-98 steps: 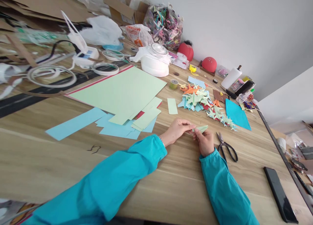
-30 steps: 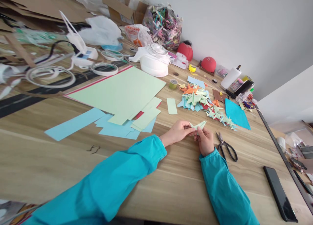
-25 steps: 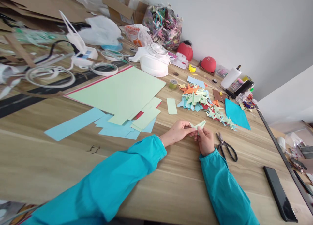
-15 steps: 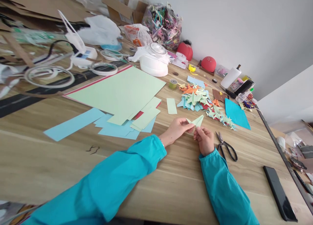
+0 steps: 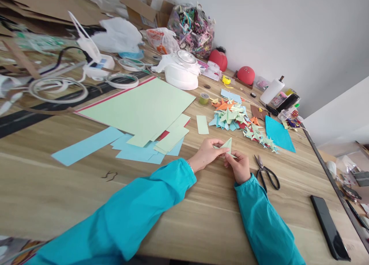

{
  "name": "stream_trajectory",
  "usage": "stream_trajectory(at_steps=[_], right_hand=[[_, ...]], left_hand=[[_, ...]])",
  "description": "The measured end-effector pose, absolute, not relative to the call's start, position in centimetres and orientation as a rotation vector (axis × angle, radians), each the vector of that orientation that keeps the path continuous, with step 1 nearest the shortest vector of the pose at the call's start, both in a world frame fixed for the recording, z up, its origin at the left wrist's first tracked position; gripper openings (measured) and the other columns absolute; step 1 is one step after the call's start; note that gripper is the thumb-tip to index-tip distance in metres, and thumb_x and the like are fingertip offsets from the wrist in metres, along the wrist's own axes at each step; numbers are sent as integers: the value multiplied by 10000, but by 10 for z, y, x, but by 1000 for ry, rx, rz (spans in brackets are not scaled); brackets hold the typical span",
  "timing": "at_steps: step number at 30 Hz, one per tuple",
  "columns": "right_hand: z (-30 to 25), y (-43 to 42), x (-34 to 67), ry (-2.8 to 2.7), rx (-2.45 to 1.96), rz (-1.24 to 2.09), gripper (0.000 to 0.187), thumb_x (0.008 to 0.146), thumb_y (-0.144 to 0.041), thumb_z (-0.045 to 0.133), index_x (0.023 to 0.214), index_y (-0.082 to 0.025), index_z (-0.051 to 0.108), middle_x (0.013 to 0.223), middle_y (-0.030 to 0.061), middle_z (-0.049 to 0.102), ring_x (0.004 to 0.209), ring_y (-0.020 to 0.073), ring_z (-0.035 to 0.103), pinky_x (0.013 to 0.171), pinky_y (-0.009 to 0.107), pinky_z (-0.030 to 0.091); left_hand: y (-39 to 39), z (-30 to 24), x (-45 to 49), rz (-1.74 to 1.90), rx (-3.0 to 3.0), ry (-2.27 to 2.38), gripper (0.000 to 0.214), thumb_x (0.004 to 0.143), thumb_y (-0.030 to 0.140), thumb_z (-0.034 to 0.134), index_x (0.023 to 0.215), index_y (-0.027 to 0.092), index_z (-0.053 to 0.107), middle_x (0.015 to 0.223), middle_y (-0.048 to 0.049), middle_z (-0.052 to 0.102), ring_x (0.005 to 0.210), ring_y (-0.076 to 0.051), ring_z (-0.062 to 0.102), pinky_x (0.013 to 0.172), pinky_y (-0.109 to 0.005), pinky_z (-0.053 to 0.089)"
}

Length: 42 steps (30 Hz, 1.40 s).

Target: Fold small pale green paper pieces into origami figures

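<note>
Pale-green folded paper, tip pointing up-right, is pinched between left hand and right hand.

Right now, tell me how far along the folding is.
Done: a pile of folded shapes. In hand: left hand and right hand pinch one green piece, part folded. To do: flat green strips and a big green sheet lie unfolded.

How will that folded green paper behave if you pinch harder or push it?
The folded green paper looks thin and light, so a hard pinch would probably crush it. Its creased point stands up unsupported, suggesting some stiffness. Flat-faced, it should slide, not roll.
</note>
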State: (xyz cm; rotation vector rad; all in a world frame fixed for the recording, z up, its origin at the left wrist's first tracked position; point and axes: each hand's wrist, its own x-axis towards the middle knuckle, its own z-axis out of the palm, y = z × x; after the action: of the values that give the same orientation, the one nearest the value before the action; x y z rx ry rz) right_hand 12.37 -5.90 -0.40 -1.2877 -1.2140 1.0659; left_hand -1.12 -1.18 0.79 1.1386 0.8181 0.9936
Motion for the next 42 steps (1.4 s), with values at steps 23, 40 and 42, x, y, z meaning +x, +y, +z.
stream_trajectory(at_steps=[23,40,42], right_hand=[[-6,-60,124,-1218,-1255,1014,271,714,-424,672,662,-161,629,533,-5,611,431,104,521,429,235,426],[-10,-56,126,-950,-1089,1203,419,760,-515,590,673,-118,693,551,56,659,416,127,559,410,245,421],[-8,-56,126,-890,-1072,1198,451,754,-544,580,663,-114,683,545,59,659,413,128,562,403,242,420]], left_hand=[[-10,13,-11,1015,932,818,296,504,302,802,641,111,623,526,12,580,428,-66,465,441,-218,375],[-8,6,-10,1007,909,769,496,555,184,797,1000,127,586,678,-4,674,581,-141,635,648,-297,519],[-7,3,-9,1023,868,769,495,556,189,800,997,130,583,689,-10,682,585,-147,642,648,-300,518]])
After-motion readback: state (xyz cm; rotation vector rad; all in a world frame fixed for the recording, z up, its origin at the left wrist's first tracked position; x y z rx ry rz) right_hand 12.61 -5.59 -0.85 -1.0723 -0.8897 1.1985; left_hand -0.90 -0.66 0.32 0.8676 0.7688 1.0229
